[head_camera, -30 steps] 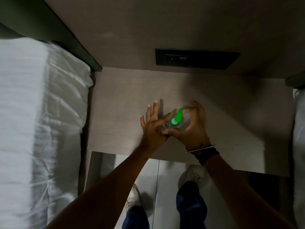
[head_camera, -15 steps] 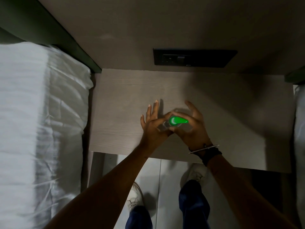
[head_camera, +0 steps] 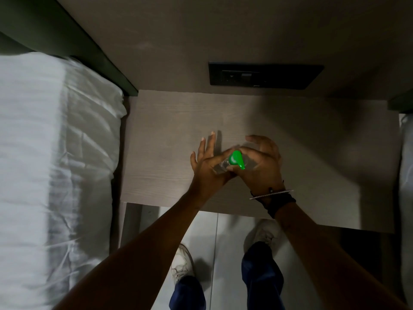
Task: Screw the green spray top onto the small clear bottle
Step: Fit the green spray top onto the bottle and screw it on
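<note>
The green spray top sits on the neck of the small clear bottle, above the middle of the wooden table. Its nozzle points toward me and slightly right. My left hand pinches the bottle between thumb and forefinger, the other fingers spread and pointing away. My right hand curls around the green top from the right, thumb and fingertips on it. Most of the bottle's body is hidden behind both hands.
A white-sheeted bed lines the table's left edge. A black socket panel is set in the wall behind the table. My shoes stand on the pale floor below the table's near edge.
The green top has turned clockwise: its nozzle pointed up-right a second ago, right half a second ago, and now points toward me. My right hand rotated with it; my left hand stayed.
</note>
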